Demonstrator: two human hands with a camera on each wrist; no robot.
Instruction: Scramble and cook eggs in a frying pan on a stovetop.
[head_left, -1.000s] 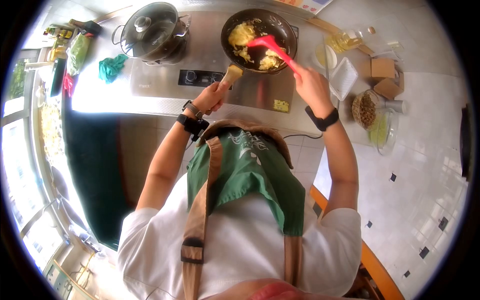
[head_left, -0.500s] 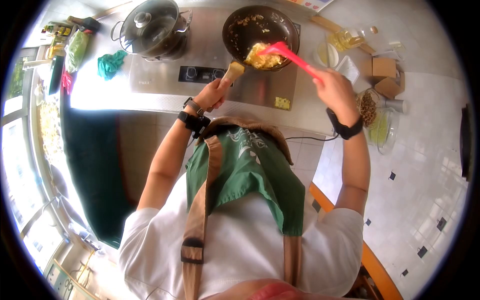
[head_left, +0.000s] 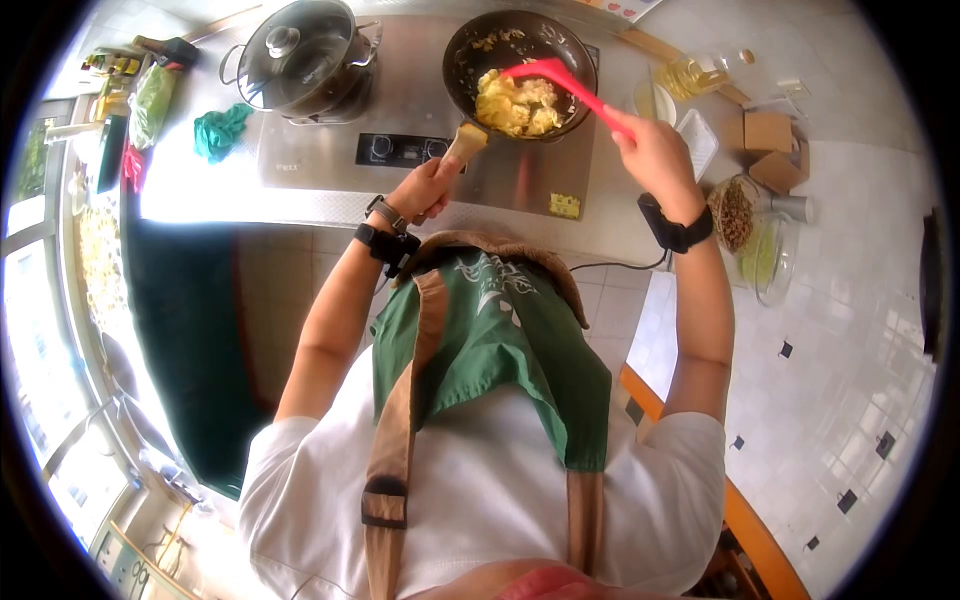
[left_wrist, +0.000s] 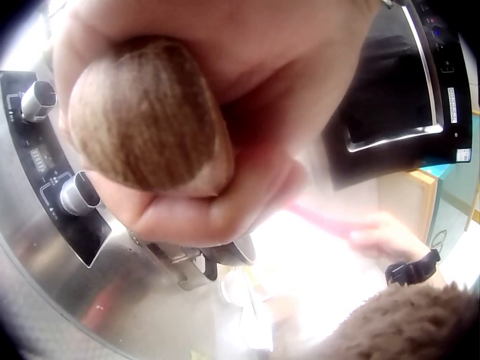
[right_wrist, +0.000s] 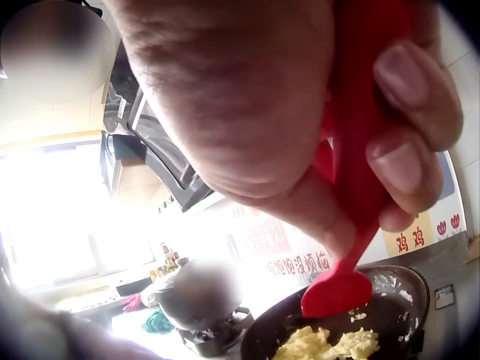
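Note:
A dark frying pan (head_left: pixel 470 50) sits on the stove with yellow scrambled egg (head_left: pixel 505 108) gathered in its near part. My left hand (head_left: pixel 425 192) grips the pan's wooden handle (head_left: pixel 466 143); the handle's rounded end (left_wrist: pixel 150 120) fills the left wrist view, fingers wrapped round it. In my right hand (head_left: pixel 655 160) is a red spatula (head_left: pixel 580 88), its head over the egg. The right wrist view shows thumb and fingers (right_wrist: pixel 405 165) curled round the spatula's shaft, with its flat head (right_wrist: pixel 337 292) above the pan and the egg (right_wrist: pixel 322 345) below.
A lidded pot (head_left: pixel 300 60) stands on the left burner, beside a teal cloth (head_left: pixel 222 132). To the right are an oil bottle (head_left: pixel 695 80), a white tray (head_left: pixel 697 142), a cardboard box (head_left: pixel 768 135), a bowl of brown bits (head_left: pixel 733 215) and a glass bowl (head_left: pixel 775 265).
The spatula swept the egg right and together, then came back left over it. My right hand went right, then slightly back. The pan shifted slightly; my left hand kept hold of its handle.

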